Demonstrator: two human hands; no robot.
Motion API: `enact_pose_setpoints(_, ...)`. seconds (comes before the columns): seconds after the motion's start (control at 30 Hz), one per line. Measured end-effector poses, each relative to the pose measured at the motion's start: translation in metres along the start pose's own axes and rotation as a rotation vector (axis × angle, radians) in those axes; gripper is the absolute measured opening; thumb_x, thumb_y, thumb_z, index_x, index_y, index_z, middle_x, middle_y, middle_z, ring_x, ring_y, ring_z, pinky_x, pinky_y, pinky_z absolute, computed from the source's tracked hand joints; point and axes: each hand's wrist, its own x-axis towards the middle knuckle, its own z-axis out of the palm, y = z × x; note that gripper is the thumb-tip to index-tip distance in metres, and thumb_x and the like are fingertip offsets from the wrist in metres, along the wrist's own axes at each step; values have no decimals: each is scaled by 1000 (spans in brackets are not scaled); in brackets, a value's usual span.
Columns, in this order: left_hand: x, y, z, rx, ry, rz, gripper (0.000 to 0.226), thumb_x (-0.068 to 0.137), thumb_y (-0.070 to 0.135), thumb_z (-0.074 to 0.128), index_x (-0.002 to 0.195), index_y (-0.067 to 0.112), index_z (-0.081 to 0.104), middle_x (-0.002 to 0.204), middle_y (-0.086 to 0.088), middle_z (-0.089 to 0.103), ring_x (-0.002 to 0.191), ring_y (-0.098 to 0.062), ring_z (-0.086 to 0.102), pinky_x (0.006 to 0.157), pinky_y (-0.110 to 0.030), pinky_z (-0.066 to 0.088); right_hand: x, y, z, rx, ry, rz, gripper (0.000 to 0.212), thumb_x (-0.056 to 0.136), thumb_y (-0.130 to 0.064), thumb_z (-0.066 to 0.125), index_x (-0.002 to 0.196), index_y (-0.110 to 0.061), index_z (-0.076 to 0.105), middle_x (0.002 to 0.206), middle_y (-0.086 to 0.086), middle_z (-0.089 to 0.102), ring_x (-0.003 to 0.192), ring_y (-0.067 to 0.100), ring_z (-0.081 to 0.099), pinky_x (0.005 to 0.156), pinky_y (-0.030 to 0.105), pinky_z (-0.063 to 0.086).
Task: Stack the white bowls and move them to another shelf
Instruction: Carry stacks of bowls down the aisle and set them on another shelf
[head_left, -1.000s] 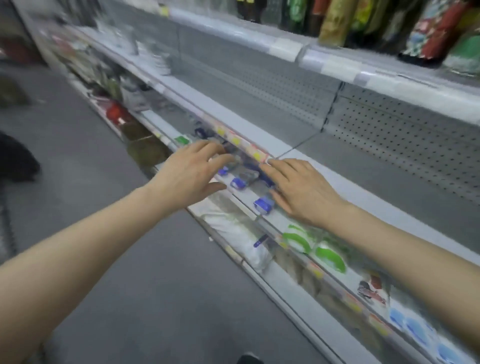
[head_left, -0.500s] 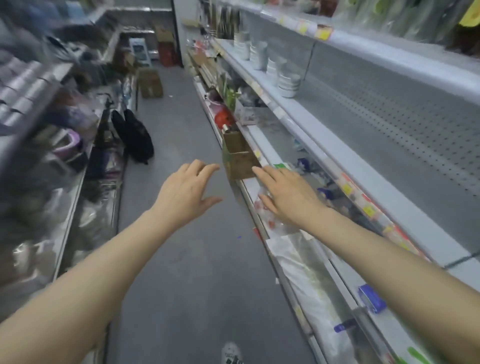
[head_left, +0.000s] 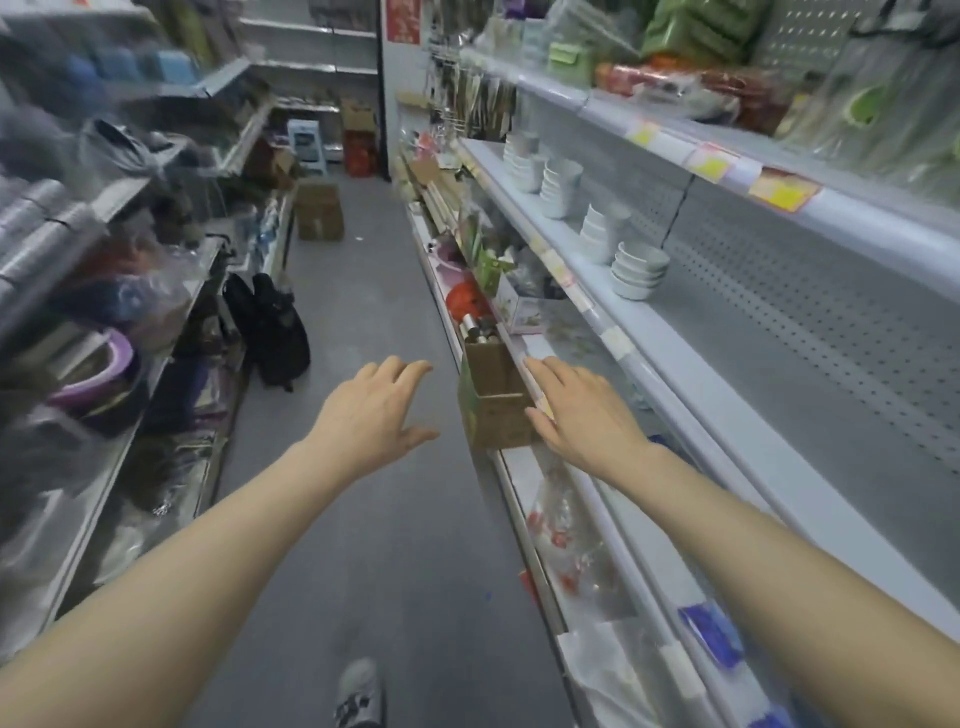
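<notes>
Left hand: the left hand (head_left: 371, 410) is over the aisle floor (head_left: 374, 291), fingers straight and spread, holding nothing.
Right hand: the right hand (head_left: 582, 410) is also wide and empty, at the edge of a lower shelf (head_left: 519, 462), just beside a cardboard box (head_left: 493, 415).
White bowls: several stacks of white bowls (head_left: 558, 189) stand on the middle shelf (head_left: 727, 364), ahead, higher and to the right of both hands, well apart from them.
Row direction: the stacks run along the shelf, away from the person; the nearest stack (head_left: 638, 270) is the lowest one.
Nearer hand: the right one, as I judge.
Contents: the bowls sit nested one in another and the top one looks empty. What the box holds, I cannot tell.
</notes>
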Motion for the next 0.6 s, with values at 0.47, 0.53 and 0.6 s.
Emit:
enact_pose_setpoints(0.47,315,-153,30,-153,92,153,94,77,65,69,149,24,25,130,-2,49,117,-27,52,89,-40,51,286,74,37,60,74,317,67,95,-38,49,153,-16,25,147,8,44,124,32,49,98,41,43)
enact_pose_setpoints(0.53,354,-167,40,-166,81,174,95,77,64,69,150,24,23,129,-2,49,117,-26,52,88,-39,51,322,87,46,57,69,342,67,94,-38,49,153,-16,24,147,8,44,122,33,51,97,42,45)
enact_pose_setpoints(0.6,396,-180,50,-183,93,196,95,78,63,70,151,23,23,129,-1,48,117,-25,52,87,-39,51,360,102,55,52,80,352,67,94,-38,49,153,-15,25,147,8,43,121,33,50,97,43,45)
